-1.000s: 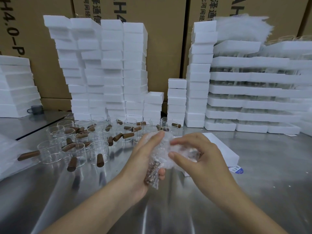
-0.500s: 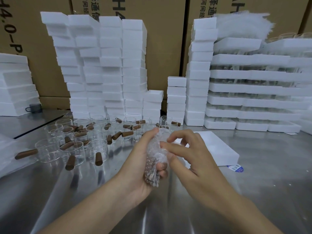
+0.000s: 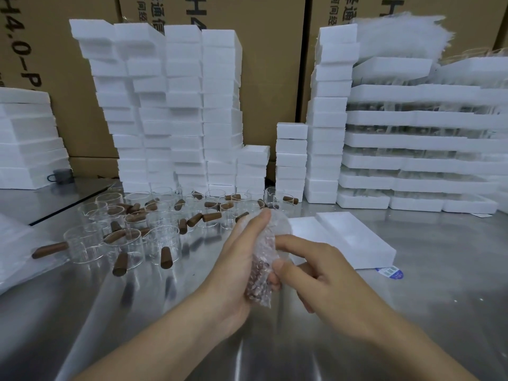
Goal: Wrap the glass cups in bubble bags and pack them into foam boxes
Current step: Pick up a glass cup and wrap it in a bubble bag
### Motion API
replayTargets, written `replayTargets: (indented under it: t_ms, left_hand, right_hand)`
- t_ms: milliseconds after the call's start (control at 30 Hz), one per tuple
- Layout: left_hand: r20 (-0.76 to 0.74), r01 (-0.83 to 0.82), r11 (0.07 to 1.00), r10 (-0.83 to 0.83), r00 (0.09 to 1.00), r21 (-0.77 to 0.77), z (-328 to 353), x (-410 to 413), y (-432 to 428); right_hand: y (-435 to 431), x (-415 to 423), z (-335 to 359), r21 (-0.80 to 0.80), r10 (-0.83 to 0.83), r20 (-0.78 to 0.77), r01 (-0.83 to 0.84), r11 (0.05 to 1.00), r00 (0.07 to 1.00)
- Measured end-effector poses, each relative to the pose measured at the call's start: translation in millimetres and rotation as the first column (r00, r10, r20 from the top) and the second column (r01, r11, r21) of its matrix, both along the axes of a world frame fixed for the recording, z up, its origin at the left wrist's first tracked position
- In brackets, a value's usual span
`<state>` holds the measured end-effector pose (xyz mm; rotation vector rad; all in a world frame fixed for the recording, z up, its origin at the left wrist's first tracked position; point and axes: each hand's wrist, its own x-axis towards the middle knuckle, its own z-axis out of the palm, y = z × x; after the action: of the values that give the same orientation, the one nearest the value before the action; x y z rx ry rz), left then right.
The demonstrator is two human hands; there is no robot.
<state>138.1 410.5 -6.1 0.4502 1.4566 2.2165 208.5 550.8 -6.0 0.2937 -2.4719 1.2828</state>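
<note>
Behind the left hand (image 3: 236, 259), brown cartons (image 3: 272, 78) show cut-off print, "4.0-P" and Chinese characters; right of the right hand (image 3: 324, 273), a blue label (image 3: 389, 272) lies unreadable on the table (image 3: 412, 312). The left hand grips the bubble bag (image 3: 270, 235), a brown-handled cup (image 3: 258, 276) inside; the right hand pinches its edge; bare glass cups (image 3: 137, 232) stand left of both.

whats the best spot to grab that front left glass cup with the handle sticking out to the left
Take the brown wooden handle of the front left glass cup, coming in from the left. It juts out sideways over bare table, while other cups crowd the round glass body on its right.
</note>
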Motion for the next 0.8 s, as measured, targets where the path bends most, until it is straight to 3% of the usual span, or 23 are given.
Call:
replayTargets:
  t_ms: [133, 267, 367, 500, 567, 633, 700, 800]
  left_hand:
    - [0.001, -0.029, 0.999, 0.029, 1.0, 0.014, -3.9, -7.2, -0.3]
    - [0.002, 0.041, 0.999, -0.041, 0.999, -0.03, -8.6, -10.6, -1.8]
    - [-0.018, 0.136, 0.988, -0.137, 0.99, -0.073, -7.2, -16.0, -1.8]
    - [-0.167, 0.068, 0.973, -0.106, 0.98, -0.219, -6.0, -23.6, -1.5]
    - [-0.18, 0.076, 0.977, -0.113, 0.977, -0.2, -5.0, -26.4, -2.8]
    - [-0.158, 0.021, 0.99, -0.043, 0.987, -0.14, -2.5, -30.4, -5.2]
    - [-0.118, -0.069, 0.995, 0.06, 0.991, -0.075, 0.8, -34.6, -9.1]
    - [-0.06, -0.105, 0.994, 0.103, 0.993, -0.031, 5.7, -40.3, -15.5]
  right_hand:
    - [-1.8, -3.0, -4.3, -0.04, -0.159, -0.167, 0.154, 0.987, 0.973]
    - [1.7, -4.5, -7.2, -0.065, -0.021, 0.057, 0.025, 0.998, 0.998]
    - [7.5, -3.2, 0.4, -0.137, 0.056, 0.036, -0.051, 0.989, 0.998]
    - [14.0, -5.9, 2.6, -0.086, 0.048, 0.01, -0.047, 0.995, 0.999]
    - [16.7, -8.0, 1.8, -0.081, 0.052, -0.019, -0.053, 0.995, 0.998]
    - [24.5, -12.2, 1.6, -0.138, -0.038, -0.07, 0.029, 0.99, 0.997]
    - [38.0, -16.4, 1.4, -0.146, -0.237, -0.139, 0.217, 0.965, 0.961]
    - [60.1, -20.6, -4.2, 0.016, -0.482, -0.154, 0.49, 0.871, 0.862]
